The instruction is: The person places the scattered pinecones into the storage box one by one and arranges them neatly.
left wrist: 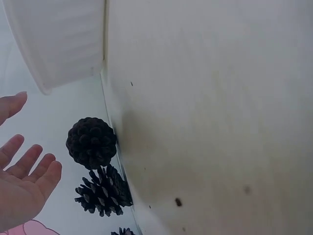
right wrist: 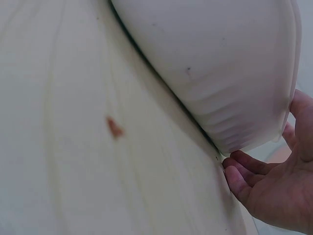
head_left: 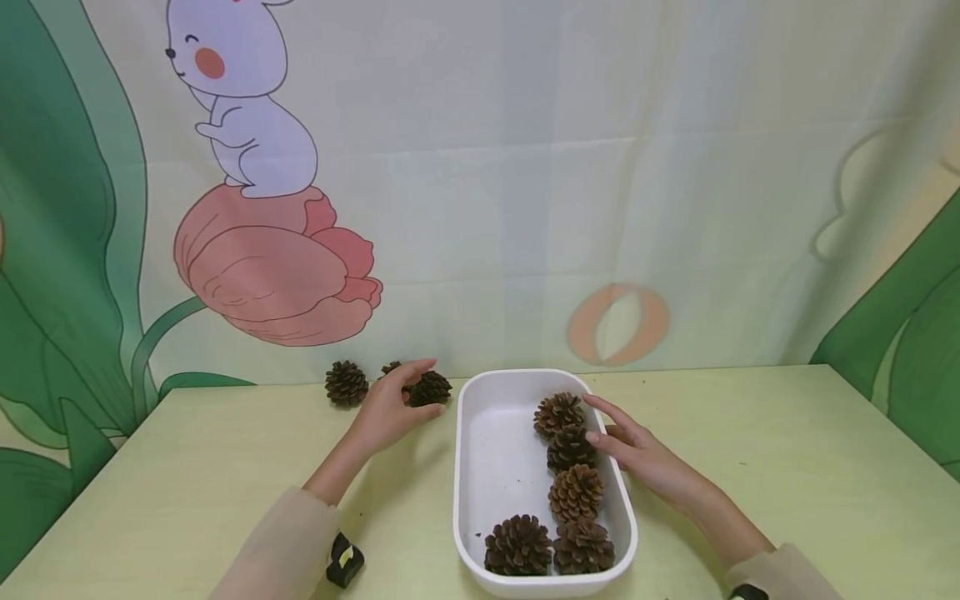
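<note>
My left hand [head_left: 384,410] reaches over the back of the table with its fingers spread. Right by its fingertips sits a dark pine cone [head_left: 432,389]; the left wrist view shows a gap between the left hand [left wrist: 24,188] and the nearest pine cone [left wrist: 91,143]. Another pine cone [head_left: 392,367] is partly hidden behind that hand, and a third pine cone [head_left: 347,383] lies left of it. At the right side of a white plastic basin [head_left: 495,467], my right hand [head_left: 647,454] holds the rim, with several fingers against the outer wall [right wrist: 244,98].
Several brown pine cones [head_left: 576,493] line the right side and near end of the basin. A printed cloth [head_left: 480,208] hangs behind the table [head_left: 720,433]. Near the left sleeve is a small black object [head_left: 345,561]. Dark specks dot the tabletop.
</note>
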The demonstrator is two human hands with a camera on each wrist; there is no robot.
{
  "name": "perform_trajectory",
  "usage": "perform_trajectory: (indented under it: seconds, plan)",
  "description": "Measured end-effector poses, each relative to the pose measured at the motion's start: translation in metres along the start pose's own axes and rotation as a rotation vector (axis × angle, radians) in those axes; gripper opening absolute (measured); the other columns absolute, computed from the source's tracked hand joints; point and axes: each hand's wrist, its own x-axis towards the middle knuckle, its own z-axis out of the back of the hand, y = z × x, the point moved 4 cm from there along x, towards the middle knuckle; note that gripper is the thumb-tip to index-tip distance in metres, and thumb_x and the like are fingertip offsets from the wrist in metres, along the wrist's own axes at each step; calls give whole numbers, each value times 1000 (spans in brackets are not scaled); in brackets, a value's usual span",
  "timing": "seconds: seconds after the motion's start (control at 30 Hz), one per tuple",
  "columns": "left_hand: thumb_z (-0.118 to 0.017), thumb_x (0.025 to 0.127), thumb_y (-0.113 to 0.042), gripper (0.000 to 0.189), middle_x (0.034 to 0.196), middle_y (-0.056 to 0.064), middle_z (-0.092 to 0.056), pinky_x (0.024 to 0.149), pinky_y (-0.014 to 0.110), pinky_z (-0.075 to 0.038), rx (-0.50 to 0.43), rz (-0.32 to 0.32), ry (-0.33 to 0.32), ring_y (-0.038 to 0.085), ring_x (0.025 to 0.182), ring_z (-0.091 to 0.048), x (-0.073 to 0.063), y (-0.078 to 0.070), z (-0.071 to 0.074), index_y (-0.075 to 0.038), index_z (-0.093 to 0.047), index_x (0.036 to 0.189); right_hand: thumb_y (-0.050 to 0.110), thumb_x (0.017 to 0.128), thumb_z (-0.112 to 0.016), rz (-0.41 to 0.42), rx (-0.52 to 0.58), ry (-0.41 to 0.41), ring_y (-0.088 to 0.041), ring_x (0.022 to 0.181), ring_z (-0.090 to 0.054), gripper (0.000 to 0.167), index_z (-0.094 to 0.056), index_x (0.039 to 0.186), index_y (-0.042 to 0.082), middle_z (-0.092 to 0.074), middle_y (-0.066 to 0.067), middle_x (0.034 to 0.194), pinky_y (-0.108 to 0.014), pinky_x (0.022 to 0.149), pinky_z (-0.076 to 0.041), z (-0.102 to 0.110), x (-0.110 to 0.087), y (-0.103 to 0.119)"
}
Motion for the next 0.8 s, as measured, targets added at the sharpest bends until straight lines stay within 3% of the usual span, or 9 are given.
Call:
perform_trajectory:
  seconds: [0.33,0.57,0.8]
  plan:
    - [-73,77,-17,65,134,15,-46,94,53,-38,65,137,47,35,122,-42,16,15,-5,-9,-44,135,25,95,-47,6,-12,0,-43,119,-39,59,-19,146,15,-34,-35,132,-53,95,-38,2,0,0]
    - [-73,76,-13,64,135,17,-43,99,51,-35,129,123,81,37,123,-39,23,17,-11,-3,-44,133,24,95,-47,13,-9,3,-43,117,-41,59,-19,146,15,-34,-36,131,-52,94,-39,2,0,0]
    - [-72,76,-11,66,134,21,-43,97,51,-37,195,103,113,39,120,-41,27,18,-15,1,-42,134,25,95,-47,7,-1,4,-46,123,-34,58,-19,146,16,-25,-36,137,-56,98,-33,1,0,0]
